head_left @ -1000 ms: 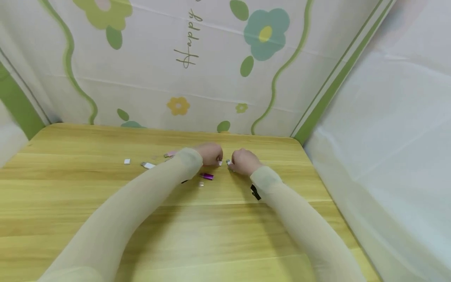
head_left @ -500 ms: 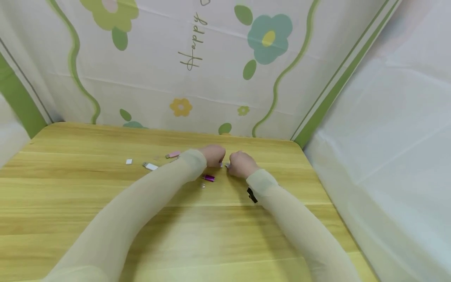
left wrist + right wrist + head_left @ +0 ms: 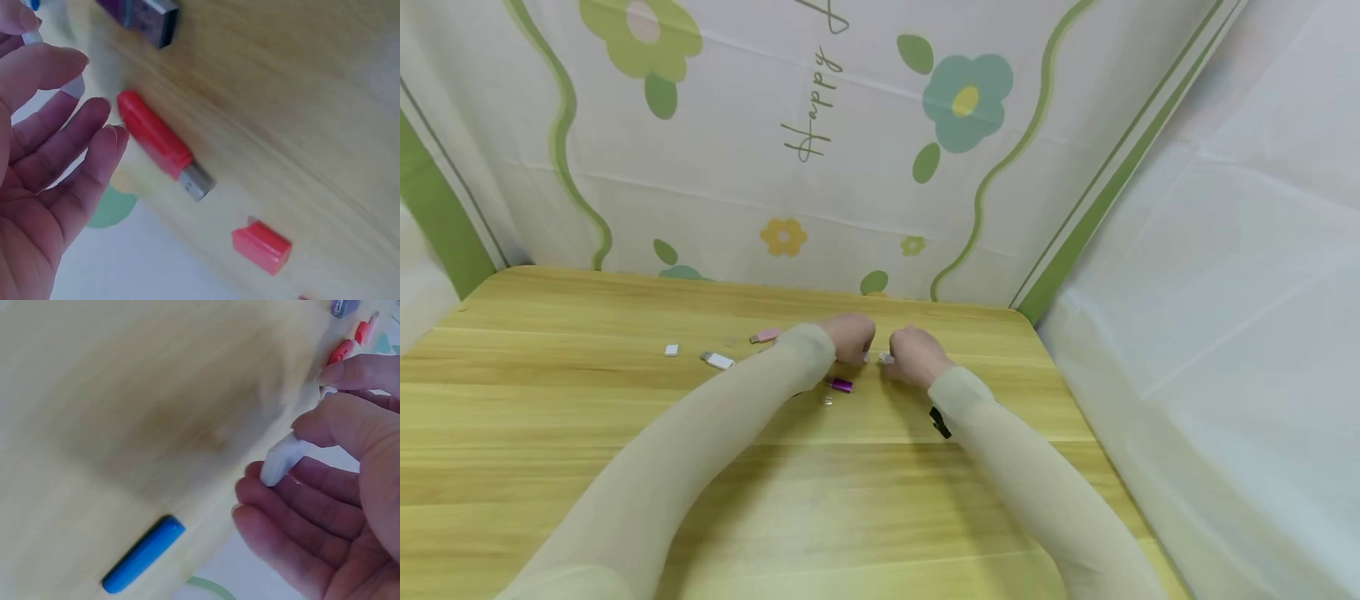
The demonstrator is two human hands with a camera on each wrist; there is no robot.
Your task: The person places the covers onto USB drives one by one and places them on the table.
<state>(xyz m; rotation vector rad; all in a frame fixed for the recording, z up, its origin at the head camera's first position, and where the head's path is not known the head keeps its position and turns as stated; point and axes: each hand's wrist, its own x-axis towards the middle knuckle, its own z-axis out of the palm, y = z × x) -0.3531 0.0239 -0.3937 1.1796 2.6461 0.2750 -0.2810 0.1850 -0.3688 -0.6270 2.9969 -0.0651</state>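
My left hand (image 3: 852,337) pinches a small white cap (image 3: 74,86) between thumb and fingers, just above the table. Close on its right, my right hand (image 3: 916,357) grips a white USB flash drive (image 3: 282,459), the metal plug (image 3: 884,358) pointing left toward the cap. A narrow gap parts the two pieces. Beneath the left hand lie a red USB flash drive (image 3: 153,134) and its separate red cap (image 3: 261,245). A purple USB flash drive (image 3: 841,385) rests in front of the left wrist. Near the right hand lies a blue stick-shaped piece (image 3: 144,554).
Left of the hands are a pink USB drive (image 3: 766,335), another white USB drive (image 3: 718,360) and a white cap (image 3: 672,350). A small clear cap (image 3: 828,401) sits by the purple drive. Behind the wooden table (image 3: 775,517) hangs a flowered cloth (image 3: 715,183).
The plug in my right hand has turned to point more squarely at the cap. Both hands otherwise keep about the same place; the head view has shifted slightly.
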